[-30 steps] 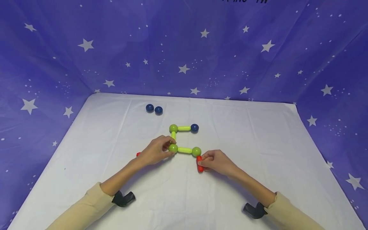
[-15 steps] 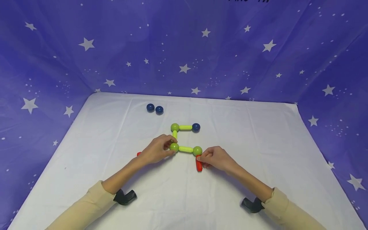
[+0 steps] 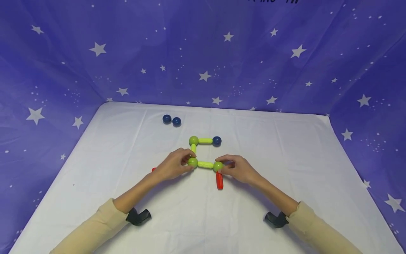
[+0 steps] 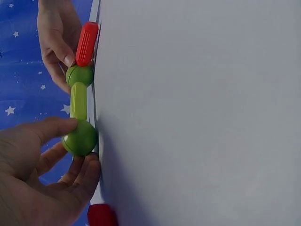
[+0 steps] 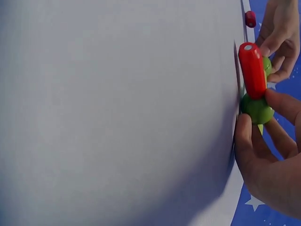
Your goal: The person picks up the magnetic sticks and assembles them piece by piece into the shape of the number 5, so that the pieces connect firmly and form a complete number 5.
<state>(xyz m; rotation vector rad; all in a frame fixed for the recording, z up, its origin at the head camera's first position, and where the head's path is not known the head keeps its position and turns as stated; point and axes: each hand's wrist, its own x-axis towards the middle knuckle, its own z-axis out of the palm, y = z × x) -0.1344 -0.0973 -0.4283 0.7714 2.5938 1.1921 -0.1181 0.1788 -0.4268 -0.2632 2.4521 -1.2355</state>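
Observation:
My left hand (image 3: pixel 172 165) pinches a green ball (image 3: pixel 192 162) between thumb and fingers. A yellow-green rod (image 3: pixel 205 164) joins it to a second green ball (image 3: pixel 217 166), which my right hand (image 3: pixel 239 169) holds by thumb and fingertips. From that ball a red rod (image 3: pixel 220 181) points toward me; the right wrist view shows its end meeting the ball (image 5: pixel 257 110). Another yellow-green rod (image 3: pixel 193 149), partly behind my left fingers, runs back to a third green ball (image 3: pixel 194 140). From there a yellow-green rod (image 3: pixel 205 140) leads right to a dark blue ball (image 3: pixel 217 141).
Two loose dark blue balls (image 3: pixel 172 120) lie farther back on the white cloth (image 3: pixel 269 141). Another red piece (image 3: pixel 154 169) shows beside my left hand, mostly hidden by it; the left wrist view shows its end (image 4: pixel 102 215). A blue starry curtain (image 3: pixel 203 53) surrounds the table.
My right hand has let go of the red rod and shifted up to the green ball at its end. That rod now stands straighter against the ball. My left hand keeps its pinch.

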